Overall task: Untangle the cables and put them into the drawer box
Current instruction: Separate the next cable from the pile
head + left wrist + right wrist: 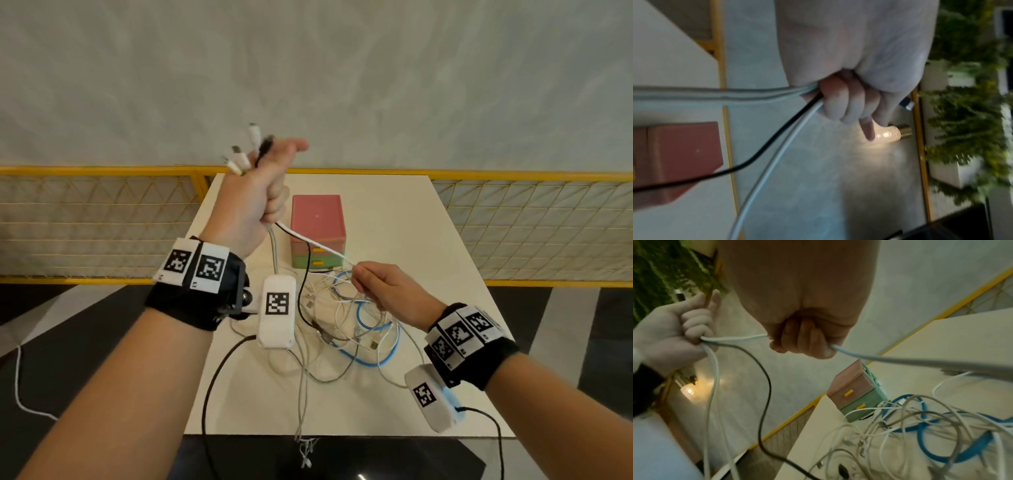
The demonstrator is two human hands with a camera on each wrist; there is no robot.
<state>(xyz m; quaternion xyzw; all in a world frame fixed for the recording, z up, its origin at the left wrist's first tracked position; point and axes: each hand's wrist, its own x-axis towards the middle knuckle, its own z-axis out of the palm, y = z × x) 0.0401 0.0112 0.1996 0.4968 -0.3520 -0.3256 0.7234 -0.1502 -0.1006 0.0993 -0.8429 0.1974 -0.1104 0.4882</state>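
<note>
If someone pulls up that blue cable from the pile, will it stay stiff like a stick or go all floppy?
Probably floppy: the blue cable lies in soft loops on the table. It would likely snag too, since white cables cross over it in the tangle. It looks thicker than those thin ones, so it may hold its curves a little.

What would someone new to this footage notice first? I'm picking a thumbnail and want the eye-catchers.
Probably the raised left hand, gripping a bunch of cables with the plug ends fanning out above its fingers. A white cable stretches taut from it down to the right hand, which pinches it above the tangle of cables on the white table. Behind the tangle stands the pink and green drawer box, drawers closed.
</note>
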